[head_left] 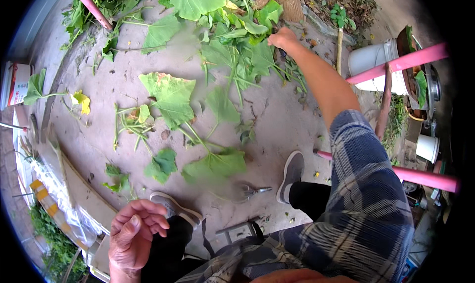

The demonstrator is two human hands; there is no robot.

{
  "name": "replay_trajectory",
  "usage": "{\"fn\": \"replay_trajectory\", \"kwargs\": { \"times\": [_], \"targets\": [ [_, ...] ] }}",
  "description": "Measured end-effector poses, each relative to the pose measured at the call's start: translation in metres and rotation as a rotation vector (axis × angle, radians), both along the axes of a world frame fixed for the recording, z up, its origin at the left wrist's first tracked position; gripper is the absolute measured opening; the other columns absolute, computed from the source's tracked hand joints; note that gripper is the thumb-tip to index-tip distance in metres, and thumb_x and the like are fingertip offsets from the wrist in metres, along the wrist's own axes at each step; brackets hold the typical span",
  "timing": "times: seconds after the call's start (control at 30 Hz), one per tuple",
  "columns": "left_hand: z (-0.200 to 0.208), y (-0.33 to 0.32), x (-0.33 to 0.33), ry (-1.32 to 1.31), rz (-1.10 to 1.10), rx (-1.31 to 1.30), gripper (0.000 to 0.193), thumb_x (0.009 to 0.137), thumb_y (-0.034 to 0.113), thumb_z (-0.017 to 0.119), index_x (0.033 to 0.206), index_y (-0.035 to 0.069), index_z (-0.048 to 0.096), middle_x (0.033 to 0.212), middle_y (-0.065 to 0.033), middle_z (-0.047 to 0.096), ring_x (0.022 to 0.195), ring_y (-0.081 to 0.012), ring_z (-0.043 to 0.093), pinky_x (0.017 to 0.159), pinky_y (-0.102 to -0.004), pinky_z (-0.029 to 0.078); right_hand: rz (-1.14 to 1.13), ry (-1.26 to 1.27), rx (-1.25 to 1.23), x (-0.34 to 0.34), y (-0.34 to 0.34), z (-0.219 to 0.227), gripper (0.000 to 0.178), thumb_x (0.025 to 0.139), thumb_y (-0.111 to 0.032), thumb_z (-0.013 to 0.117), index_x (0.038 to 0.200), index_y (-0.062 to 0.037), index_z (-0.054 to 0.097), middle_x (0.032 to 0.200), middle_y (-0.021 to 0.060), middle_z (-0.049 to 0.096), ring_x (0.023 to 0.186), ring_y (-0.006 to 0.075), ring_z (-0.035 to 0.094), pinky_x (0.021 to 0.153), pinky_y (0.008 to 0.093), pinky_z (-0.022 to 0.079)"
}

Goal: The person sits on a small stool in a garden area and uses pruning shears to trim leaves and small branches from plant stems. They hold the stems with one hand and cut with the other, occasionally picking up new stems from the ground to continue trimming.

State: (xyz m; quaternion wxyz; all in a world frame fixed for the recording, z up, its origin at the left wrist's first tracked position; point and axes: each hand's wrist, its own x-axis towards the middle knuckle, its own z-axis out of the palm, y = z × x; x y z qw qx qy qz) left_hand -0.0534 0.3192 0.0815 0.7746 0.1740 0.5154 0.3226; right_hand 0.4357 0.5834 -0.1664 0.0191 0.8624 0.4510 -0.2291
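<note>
My right hand (284,39) reaches far forward to the edge of a heap of cut green leaves and stems (237,40). Its fingers are closed, and a small dark piece shows beneath them; its kind is hidden. Low on the left, my left hand (136,231) is raised with its fingers loosely bent and apart, holding nothing. Between my hands, large loose leaves lie on the concrete, one pale green with a browned edge (170,95) and another broad green leaf (215,166). A metal-tipped hand tool (257,189) lies near my right shoe (291,176).
A straw broom head (293,5) touches the heap's far side. On the right are pink bars (403,62), a white bucket on its side (373,60) and a small white pot (427,148). Plastic-wrapped boards (74,194) and a white-red tub (16,84) line the left.
</note>
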Motion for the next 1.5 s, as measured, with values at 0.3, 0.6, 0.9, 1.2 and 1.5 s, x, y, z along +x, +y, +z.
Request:
{"fn": "replay_trajectory", "kwargs": {
  "times": [0.3, 0.6, 0.9, 1.2, 1.5],
  "targets": [
    [-0.003, 0.024, -0.016, 0.199, 0.086, 0.104, 0.041, 0.087, 0.032, 0.064, 0.105, -0.003, 0.054, 0.097, -0.0168, 0.061, 0.078, -0.0215, 0.062, 0.063, -0.0322, 0.053, 0.495, -0.163, -0.025, -0.107, -0.005, -0.066, 0.017, 0.071, -0.014, 0.064, 0.086, -0.0096, 0.07, 0.095, 0.0121, 0.068, 0.089, 0.0303, 0.066, 0.074, 0.0404, 0.054],
    [-0.001, 0.029, -0.017, 0.107, 0.064, 0.132, 0.04, 0.088, 0.026, 0.062, 0.109, -0.007, 0.054, 0.102, -0.0209, 0.062, 0.083, -0.0241, 0.063, 0.069, -0.034, 0.054, 1.175, -0.003, 0.167, -0.259, -0.217, -0.093, 0.015, 0.064, -0.016, 0.065, 0.076, -0.0078, 0.068, 0.08, 0.0137, 0.064, 0.081, 0.0301, 0.062, 0.06, 0.0511, 0.051],
    [0.003, 0.013, -0.036, 0.172, -0.024, 0.243, 0.042, 0.087, 0.028, 0.063, 0.111, -0.005, 0.056, 0.105, -0.0219, 0.062, 0.085, -0.0232, 0.064, 0.069, -0.0319, 0.053, 0.894, 0.416, -0.069, -0.187, -0.27, 0.006, 0.05, 0.064, -0.005, 0.06, 0.113, -0.0064, 0.051, 0.089, 0.0208, 0.06, 0.077, 0.0399, 0.06, 0.065, 0.0481, 0.049],
    [-0.138, 0.009, -0.184, 0.76, -0.095, 0.045, 0.036, 0.092, 0.027, 0.056, 0.119, 0.003, 0.055, 0.105, -0.0039, 0.063, 0.089, -0.0123, 0.058, 0.072, -0.0265, 0.044, 0.357, 0.402, 0.22, -0.142, -0.24, -0.023, 0.053, 0.061, -0.013, 0.068, 0.111, -0.0006, 0.055, 0.079, 0.0175, 0.063, 0.074, 0.0355, 0.062, 0.068, 0.0423, 0.048],
    [-0.264, -0.061, -0.171, 0.683, -0.434, -0.253, 0.088, 0.079, 0.051, 0.066, 0.146, 0.015, 0.022, 0.141, -0.0182, 0.039, 0.126, -0.0351, 0.039, 0.093, -0.053, 0.038, -0.02, 0.418, 0.01, -0.177, -0.289, -0.095, 0.036, 0.06, -0.015, 0.073, 0.088, 0.0044, 0.062, 0.07, 0.0113, 0.063, 0.064, 0.0219, 0.058, 0.062, 0.0365, 0.048]
  ]
}}
